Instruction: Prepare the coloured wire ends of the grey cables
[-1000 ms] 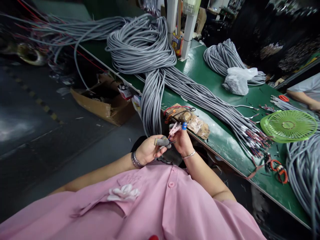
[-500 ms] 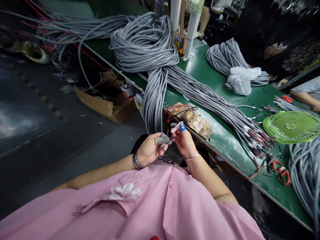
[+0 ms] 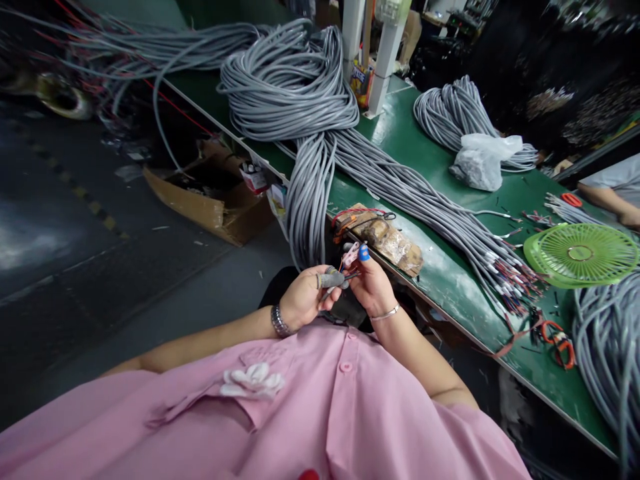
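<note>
My left hand, with a metal watch at the wrist and grey finger covers, is closed in a pinch on a grey cable's end, mostly hidden by the fingers. Thin wires stick out from it toward the other hand. Close against it, my right hand wears a blue cover on the thumb and a bracelet. Its fingers are closed on a small pale pink piece, which is too small to name. Both hands are in front of the pink shirt, just off the table's near edge.
On the green table lie coiled grey cables and a long cable bundle. A taped wooden block sits at the edge. Rightward are a green fan, orange-handled scissors and another person's arm. A carton stands below left.
The pale pink piece has turned in my right fingers and now shows a broader side. Both hands stay close together, almost in the same place. The view has shifted slightly.
</note>
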`<state>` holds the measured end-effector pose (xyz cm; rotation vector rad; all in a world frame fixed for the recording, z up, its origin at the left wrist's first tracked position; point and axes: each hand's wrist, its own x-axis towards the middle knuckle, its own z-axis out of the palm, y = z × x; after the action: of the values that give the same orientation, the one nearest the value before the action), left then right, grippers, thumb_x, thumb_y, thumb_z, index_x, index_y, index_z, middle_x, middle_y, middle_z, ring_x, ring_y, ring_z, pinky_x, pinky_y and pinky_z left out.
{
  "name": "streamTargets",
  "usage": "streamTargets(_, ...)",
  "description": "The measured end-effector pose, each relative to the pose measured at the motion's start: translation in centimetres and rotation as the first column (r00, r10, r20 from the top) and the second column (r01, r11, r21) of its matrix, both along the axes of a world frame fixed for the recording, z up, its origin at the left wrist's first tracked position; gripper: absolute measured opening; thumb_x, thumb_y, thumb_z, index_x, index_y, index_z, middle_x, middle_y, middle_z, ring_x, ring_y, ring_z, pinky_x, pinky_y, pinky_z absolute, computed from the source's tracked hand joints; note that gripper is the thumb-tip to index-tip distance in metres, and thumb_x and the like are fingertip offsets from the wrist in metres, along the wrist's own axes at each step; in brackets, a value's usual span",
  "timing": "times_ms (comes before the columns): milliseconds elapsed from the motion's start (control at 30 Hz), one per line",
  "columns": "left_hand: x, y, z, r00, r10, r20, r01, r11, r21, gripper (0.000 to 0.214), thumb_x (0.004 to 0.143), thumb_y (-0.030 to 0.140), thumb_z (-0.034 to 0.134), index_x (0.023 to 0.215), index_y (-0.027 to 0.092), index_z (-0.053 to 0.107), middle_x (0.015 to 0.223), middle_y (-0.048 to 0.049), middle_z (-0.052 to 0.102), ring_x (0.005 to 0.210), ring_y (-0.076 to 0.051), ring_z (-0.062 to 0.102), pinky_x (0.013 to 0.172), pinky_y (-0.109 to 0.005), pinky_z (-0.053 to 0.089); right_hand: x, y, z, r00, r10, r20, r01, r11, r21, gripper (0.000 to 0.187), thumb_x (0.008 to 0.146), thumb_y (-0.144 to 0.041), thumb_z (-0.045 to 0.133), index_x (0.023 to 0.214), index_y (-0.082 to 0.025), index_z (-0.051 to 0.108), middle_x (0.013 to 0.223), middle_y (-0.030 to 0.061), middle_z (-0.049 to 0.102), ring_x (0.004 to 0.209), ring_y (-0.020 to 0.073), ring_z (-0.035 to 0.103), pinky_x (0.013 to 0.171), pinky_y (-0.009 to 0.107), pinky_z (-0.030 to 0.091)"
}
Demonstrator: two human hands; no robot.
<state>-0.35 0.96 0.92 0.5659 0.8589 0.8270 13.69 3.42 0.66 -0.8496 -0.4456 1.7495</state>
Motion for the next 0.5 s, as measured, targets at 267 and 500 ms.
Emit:
streamTargets(267, -0.3, -0.6, 0.0, 1.000, 0.006, -0.011, -0.006, 0.999, 0.053, 0.016, 0.074, 0.028, 0.067, 0.071, 0.015, 0.058, 0.050, 0.0002, 0.059, 0.032, -0.007, 0.045, 0.029, -0.016, 0.026, 0.3, -0.1, 0.0, 0.998, 0.044, -0.040, -0.046, 0.997, -0.065, 0.043, 0.076, -0.060, 0.065, 0.082, -0.018, 0.064, 0.074, 0.0007, 0.065, 0.061, 0.0115, 0.056, 0.054, 0.023, 0.047)
streamTargets(500, -0.6, -1.3, 0.8, 0.995, 0.098, -0.026, -0.096, 0.993, 0.073, 0.021, 0.073, 0.031, 0.069, 0.071, 0.016, 0.055, 0.052, 0.0012, 0.060, 0.034, -0.007, 0.046, 0.032, -0.017, 0.029, 0.6, -0.3, 0.5, 0.997, 0.072, 0.037, -0.071, 0.997, -0.010, 0.034, 0.075, -0.051, 0.070, 0.083, -0.018, 0.064, 0.078, 0.0002, 0.065, 0.061, 0.0090, 0.054, 0.056, 0.020, 0.048)
